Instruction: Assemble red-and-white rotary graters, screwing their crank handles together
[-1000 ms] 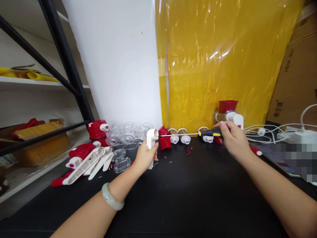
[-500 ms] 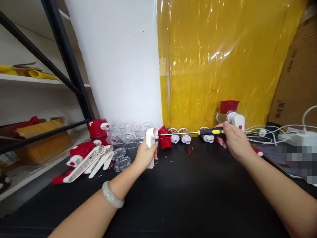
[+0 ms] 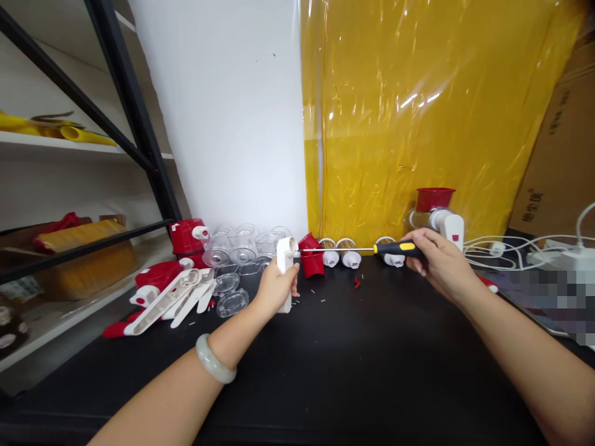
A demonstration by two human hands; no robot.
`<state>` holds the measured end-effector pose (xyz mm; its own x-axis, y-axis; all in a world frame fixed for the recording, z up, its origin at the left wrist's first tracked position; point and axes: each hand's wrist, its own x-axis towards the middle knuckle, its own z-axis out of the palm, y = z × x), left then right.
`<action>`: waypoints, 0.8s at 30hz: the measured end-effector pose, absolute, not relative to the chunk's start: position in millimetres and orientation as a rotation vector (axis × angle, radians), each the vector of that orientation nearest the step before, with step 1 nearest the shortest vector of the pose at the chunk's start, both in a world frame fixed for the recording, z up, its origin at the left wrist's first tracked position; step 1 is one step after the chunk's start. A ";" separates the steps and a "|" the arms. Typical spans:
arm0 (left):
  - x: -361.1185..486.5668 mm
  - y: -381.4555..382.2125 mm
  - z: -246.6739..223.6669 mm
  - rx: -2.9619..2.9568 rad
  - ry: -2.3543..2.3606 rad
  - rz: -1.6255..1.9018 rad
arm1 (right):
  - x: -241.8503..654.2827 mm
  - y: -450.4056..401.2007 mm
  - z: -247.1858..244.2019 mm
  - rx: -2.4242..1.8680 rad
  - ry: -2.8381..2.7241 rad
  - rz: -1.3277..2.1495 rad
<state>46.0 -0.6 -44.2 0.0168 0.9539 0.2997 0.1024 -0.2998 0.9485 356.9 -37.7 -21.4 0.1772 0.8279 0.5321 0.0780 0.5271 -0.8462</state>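
Note:
My left hand [image 3: 277, 284] is closed around a white plastic housing [image 3: 284, 260], which stands upright with its round socket facing right. In my right hand [image 3: 439, 255] is a screwdriver [image 3: 395, 248] with a black and yellow handle, held level. Its long thin shaft points left, and the tip reaches the socket of the housing; whether it sits on a screw is hidden. Just behind the shaft are a red plastic part [image 3: 311, 255] and white grater drums [image 3: 349, 255]. Small red pieces [image 3: 357, 282] lie on the black table [image 3: 353, 371] below the shaft.
At the left are clear plastic cups [image 3: 244, 244], clear lids [image 3: 233, 303], white handles [image 3: 162, 301] and red housings [image 3: 188, 238]. An assembled red and white unit [image 3: 434, 201] stands back right. White cables [image 3: 506, 248] and a blurred-out device [image 3: 534, 303] lie at the right.
The fingers of my right hand have shifted on the screwdriver handle. The tip stays at the housing's socket. The whole view has moved slightly.

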 end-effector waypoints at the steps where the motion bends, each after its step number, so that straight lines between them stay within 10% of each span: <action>1: 46.1 -0.5 -44.2 1.517 1.125 1.373 | 357.2 -37.4 -20.8 -0.837 -1.278 0.666; 24: 46.3 -1.1 -45.2 1.506 1.134 1.374 | 357.3 -36.1 -22.4 -0.924 -1.281 0.719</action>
